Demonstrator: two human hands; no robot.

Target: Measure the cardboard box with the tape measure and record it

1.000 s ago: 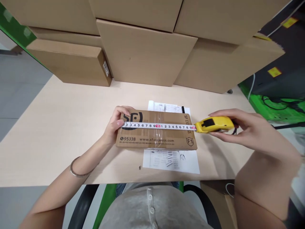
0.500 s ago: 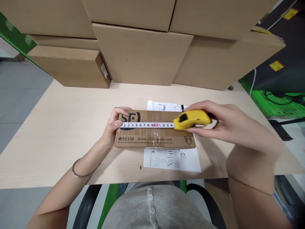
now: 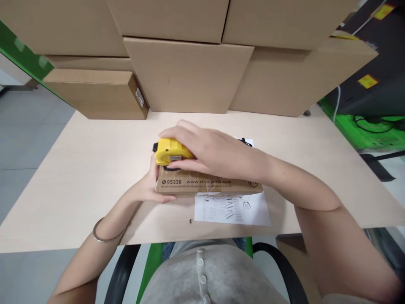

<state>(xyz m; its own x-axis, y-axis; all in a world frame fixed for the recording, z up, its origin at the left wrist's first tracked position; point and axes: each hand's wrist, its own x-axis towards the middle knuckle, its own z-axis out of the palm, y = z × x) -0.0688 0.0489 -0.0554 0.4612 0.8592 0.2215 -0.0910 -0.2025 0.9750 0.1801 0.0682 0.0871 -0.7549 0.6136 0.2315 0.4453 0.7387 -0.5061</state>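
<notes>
A small brown cardboard box (image 3: pixel 196 188) with printed lettering and clear tape lies lengthwise before me. My left hand (image 3: pixel 149 185) grips its left end, with one digit along the front lower edge; the other fingers are partly hidden behind the tape measure. In my right hand (image 3: pixel 215 150) is a yellow tape measure (image 3: pixel 165 148), held over the box's left end. No drawn-out blade shows now. The right hand and wrist cover most of the box's top. A printed sheet of paper (image 3: pixel 232 211) with pen marks sticks out from under the box.
Large cardboard boxes (image 3: pixel 190 76) stand stacked along the back of the table (image 3: pixel 104 169). A flatter carton (image 3: pixel 101 99) sits at the back left. A black pen-like item (image 3: pixel 245 142) lies behind my right wrist. Dark equipment (image 3: pixel 357 84) and cables are at the right.
My right hand has carried the tape measure leftward to the box's left end, and the blade stretched across the top is no longer visible. My left hand has shifted its hold downward.
</notes>
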